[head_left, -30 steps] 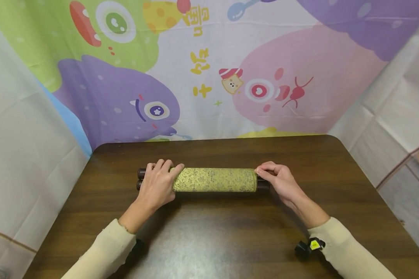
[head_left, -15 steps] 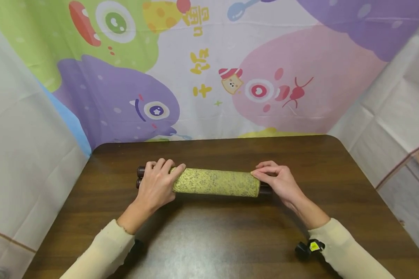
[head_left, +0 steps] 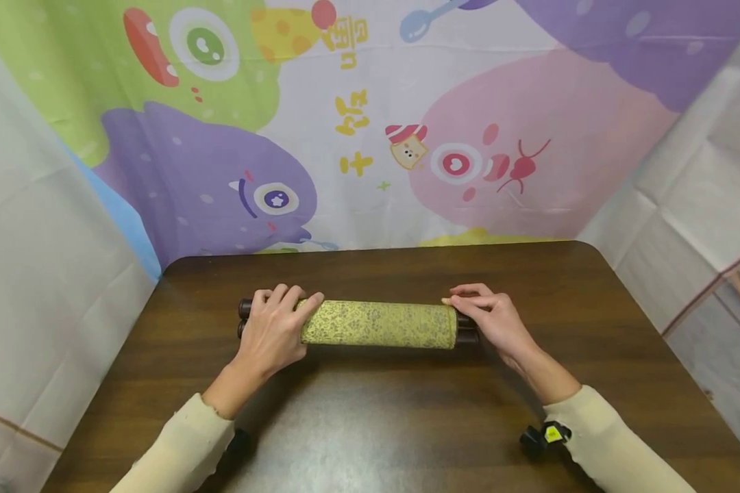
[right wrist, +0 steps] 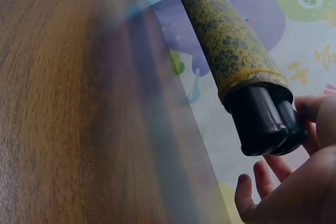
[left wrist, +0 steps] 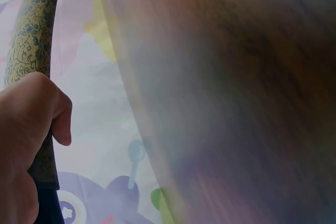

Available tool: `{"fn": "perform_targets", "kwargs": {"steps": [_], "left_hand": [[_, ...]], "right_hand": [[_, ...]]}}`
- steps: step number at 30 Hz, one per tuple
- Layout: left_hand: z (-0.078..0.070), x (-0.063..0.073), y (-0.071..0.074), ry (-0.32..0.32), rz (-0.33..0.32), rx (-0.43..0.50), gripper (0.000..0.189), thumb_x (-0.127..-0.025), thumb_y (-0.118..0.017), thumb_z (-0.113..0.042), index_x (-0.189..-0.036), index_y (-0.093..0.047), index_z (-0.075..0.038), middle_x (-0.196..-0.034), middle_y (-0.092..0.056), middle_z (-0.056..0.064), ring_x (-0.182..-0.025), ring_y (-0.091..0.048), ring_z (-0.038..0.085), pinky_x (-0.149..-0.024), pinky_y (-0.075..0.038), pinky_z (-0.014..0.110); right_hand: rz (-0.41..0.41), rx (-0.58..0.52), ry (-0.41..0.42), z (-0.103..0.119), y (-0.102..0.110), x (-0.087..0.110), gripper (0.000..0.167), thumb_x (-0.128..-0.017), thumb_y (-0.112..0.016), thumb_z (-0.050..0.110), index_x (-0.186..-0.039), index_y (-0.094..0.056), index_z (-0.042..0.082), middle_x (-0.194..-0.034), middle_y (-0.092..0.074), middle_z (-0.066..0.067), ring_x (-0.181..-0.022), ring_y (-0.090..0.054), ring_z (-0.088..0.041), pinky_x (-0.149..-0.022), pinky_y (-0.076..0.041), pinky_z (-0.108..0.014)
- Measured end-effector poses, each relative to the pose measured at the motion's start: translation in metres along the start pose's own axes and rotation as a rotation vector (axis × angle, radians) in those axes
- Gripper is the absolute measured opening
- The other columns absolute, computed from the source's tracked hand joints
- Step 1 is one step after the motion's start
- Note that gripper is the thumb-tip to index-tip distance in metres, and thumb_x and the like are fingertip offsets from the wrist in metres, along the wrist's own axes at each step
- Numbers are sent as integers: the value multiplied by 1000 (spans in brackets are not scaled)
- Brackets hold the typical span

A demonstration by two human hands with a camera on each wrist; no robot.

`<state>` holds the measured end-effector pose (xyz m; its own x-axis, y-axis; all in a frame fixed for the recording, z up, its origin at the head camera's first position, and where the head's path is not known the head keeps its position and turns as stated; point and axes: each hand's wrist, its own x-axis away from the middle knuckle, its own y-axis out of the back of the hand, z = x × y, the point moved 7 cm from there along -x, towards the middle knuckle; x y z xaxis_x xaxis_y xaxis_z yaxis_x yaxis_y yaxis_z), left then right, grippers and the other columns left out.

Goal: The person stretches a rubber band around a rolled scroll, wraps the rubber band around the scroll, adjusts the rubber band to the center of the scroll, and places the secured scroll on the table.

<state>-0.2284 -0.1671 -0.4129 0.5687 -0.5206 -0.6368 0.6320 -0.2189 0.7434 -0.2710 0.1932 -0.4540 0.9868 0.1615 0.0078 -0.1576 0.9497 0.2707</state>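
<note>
Left hand [head_left: 274, 325] grips patterned sleeve [head_left: 379, 324], likely to steady it; whether right hand [head_left: 499, 320] pinches its end is unclear.

Brown wooden table [head_left: 370, 418], cartoon-creature backdrop [head_left: 360, 205], pale side sheets [head_left: 43, 226]

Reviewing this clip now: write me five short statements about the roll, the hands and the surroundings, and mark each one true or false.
1. The left hand grips the yellow-green, floral-patterned fabric roll. True.
2. Two dark, glossy, rounded rod ends stick out side by side past the roll's right end. True.
3. Both hands are at the same end of the roll. False: the left hand is toward its left end, the right hand by its right end.
4. All clothing in view is dark blue. False: both fabric sleeves are pale cream.
5. A colourful cartoon-printed cloth hangs behind the dark brown, wood-grained table. True.
</note>
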Motion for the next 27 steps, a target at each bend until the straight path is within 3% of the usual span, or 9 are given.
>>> {"fn": "perform_targets", "kwargs": {"steps": [5,9,13,17,22,27], "left_hand": [[-1,1,1,-32,-11,2,63,-66,-74,2,-126,-76,-18,-100,-74,9,-93,-70,37,-77,-55,55],[-2,1,3,-48,-21,12,67,-62,-75,2,-125,-77,-18,-100,-74,8,-94,-70,36,-77,-55,55],[-2,1,3,-51,-25,22,70,-58,-76,1,-126,-77,-18,-101,-73,7,-94,-70,34,-78,-55,55],[-3,1,3,-52,-24,24,71,-57,-78,1,-125,-77,-18,-101,-73,7,-95,-70,34,-79,-56,55],[-4,1,3,-46,-18,29,72,-56,-77,0,-126,-77,-18,-103,-74,6,-96,-70,35,-79,-55,55],[-5,2,0,-47,-16,32,72,-56,-76,-1,-126,-76,-18,-102,-73,6,-96,-69,36,-78,-54,54]], "right_hand": [[-6,-14,-22,-1,0,-3,45,-117,-60,32,-128,-81,-6,-159,-63,-26,-157,-54,-35,-137,-31,-56],[-2,-3,-26,-2,0,-4,49,-118,-57,34,-125,-81,-8,-161,-65,-22,-161,-52,-37,-138,-29,-61],[10,30,-18,-1,0,-4,51,-119,-55,37,-124,-82,-7,-162,-67,-15,-160,-54,-36,-130,-44,-53],[32,38,5,1,-1,-4,49,-119,-56,34,-119,-84,-5,-157,-70,-16,-153,-61,-33,-112,-57,-32],[44,46,23,4,-2,-5,44,-117,-60,28,-108,-86,-6,-139,-78,-22,-130,-73,-16,-101,-58,-21],[14,76,22,4,-1,-4,41,-114,-65,26,-105,-87,-7,-111,-81,-9,-108,-71,-4,-99,-53,-17]]}}
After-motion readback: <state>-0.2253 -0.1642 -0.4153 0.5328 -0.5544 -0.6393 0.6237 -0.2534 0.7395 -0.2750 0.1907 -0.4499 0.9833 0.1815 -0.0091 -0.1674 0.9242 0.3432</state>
